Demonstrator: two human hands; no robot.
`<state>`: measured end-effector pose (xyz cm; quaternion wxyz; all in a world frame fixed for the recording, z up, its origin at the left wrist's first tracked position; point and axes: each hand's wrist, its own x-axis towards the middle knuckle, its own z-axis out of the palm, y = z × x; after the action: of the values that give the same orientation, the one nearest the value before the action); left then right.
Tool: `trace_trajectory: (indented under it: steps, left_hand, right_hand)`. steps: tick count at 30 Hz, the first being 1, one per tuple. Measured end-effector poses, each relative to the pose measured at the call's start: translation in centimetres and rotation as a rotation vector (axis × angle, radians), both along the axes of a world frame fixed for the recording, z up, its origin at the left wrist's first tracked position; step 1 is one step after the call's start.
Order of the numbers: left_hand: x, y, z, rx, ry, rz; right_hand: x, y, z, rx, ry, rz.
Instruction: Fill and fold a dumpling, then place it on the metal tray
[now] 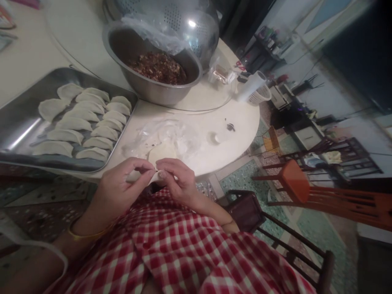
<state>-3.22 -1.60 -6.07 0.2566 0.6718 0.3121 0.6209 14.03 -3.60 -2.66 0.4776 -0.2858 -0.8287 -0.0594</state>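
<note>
My left hand and my right hand meet at the table's near edge, fingertips pinched together. Between them is a dumpling, mostly covered by the fingers. Just beyond lies a round dough wrapper on a floury plastic sheet. To the left, a metal tray holds several folded dumplings in rows. Behind the hands stands a metal bowl with dark minced filling inside and a plastic bag over its far rim.
A large colander leans behind the bowl. Toward the table's right edge are a small bag, a white basket and a small white piece. A dark stool and an orange chair stand on the floor to the right.
</note>
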Motion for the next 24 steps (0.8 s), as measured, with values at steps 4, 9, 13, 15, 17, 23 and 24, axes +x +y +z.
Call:
trace_trajectory:
  steps: [4, 9, 13, 15, 17, 23, 24]
  left_hand:
    - [-0.3, -0.3, 0.4, -0.126, 0.036, -0.037]
    - [-0.6, -0.3, 0.8, -0.179, 0.008, -0.084]
    - [-0.6, -0.3, 1.3, -0.274, -0.104, -0.226]
    - [-0.6, -0.4, 1.7, -0.292, -0.14, -0.285]
    - [-0.7, -0.4, 2.0, -0.274, -0.15, -0.302]
    - [-1.2, -0.6, 1.5, -0.173, -0.088, -0.217]
    - [-1.4, -0.5, 1.2, -0.169, -0.076, -0.201]
  right_hand:
    - [0.0, -0.1, 0.2, -0.108, -0.014, 0.013]
    - [-0.3, -0.3, 0.6, -0.072, 0.004, 0.051]
    - [-0.6, -0.5, 0.6, -0.13, 0.04, 0.026]
    - [-0.7, -0.6, 0.5, -0.153, 0.064, 0.019]
    - [-0.7, -0.7, 0.5, -0.166, 0.077, 0.008]
    - [-0.5, -0.4, 0.6, -0.099, 0.017, -0.029]
    - [-0.4, -0.4, 0.6, -0.099, 0.009, -0.029]
